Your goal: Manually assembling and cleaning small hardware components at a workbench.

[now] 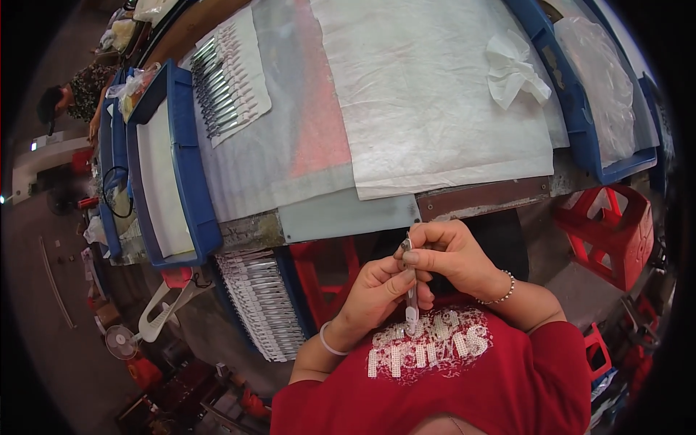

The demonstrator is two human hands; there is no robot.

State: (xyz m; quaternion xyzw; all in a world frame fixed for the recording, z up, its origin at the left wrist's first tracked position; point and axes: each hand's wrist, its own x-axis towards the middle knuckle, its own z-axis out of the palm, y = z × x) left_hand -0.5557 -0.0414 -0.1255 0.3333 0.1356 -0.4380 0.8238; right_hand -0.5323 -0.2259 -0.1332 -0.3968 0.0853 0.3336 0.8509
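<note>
In front of my chest I hold a slim, silvery metal piece with a whitish lower end (412,313), roughly upright; its exact kind does not show. My left hand (378,291) is closed round its middle, thumb and fingers pressed together. At its upper end my right hand (448,254) pinches with thumb and forefinger. The fingers cover much of the piece. Beyond my hands, on the worktable, a row of similar silvery pieces (217,90) with pale ends lies on a white sheet at the far left.
White paper (442,109) covers the table's middle, with a crumpled tissue (513,71) on it. Blue bins stand at left (190,167) and right (583,138). Below the table edge, a tray (264,304) holds many similar pieces. A red stool (609,235) is at right; another person (83,90) is far left.
</note>
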